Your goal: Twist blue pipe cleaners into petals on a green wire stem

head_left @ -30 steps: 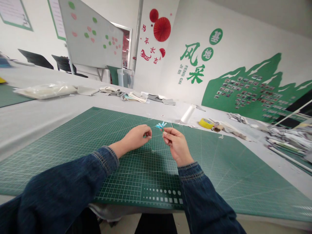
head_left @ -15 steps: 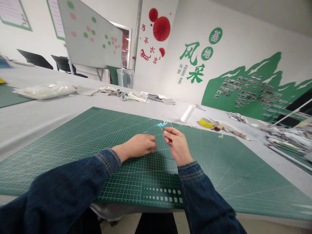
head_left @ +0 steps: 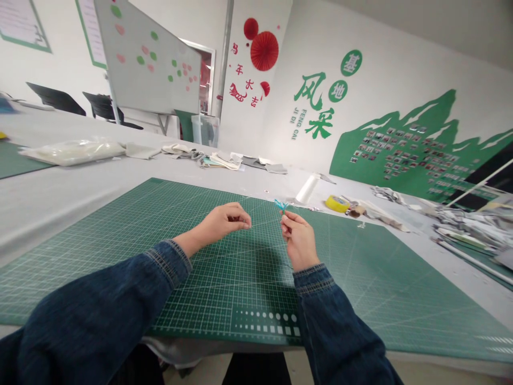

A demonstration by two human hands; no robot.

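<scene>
Between the thumb and fingers of my right hand [head_left: 300,240] is a small light-blue piece [head_left: 281,205], its spread tips pointing up above the fingertips. To its left, my left hand [head_left: 224,222] hovers over the green cutting mat [head_left: 192,310], palm down, with thumb and fingertips pinched together. Whatever that pinch holds, if anything, is too small to make out. The two hands are apart, and both are above the gridded mat.
Beyond the mat lie a white roll [head_left: 308,189], a yellow tape roll [head_left: 337,203], cloth scraps [head_left: 224,160] and a clear plastic bag [head_left: 76,152]. More fabric [head_left: 473,224] is heaped at the right.
My left hand has moved left and slightly up, its fingers now in a pinch. My right hand has shifted a little right with the blue piece.
</scene>
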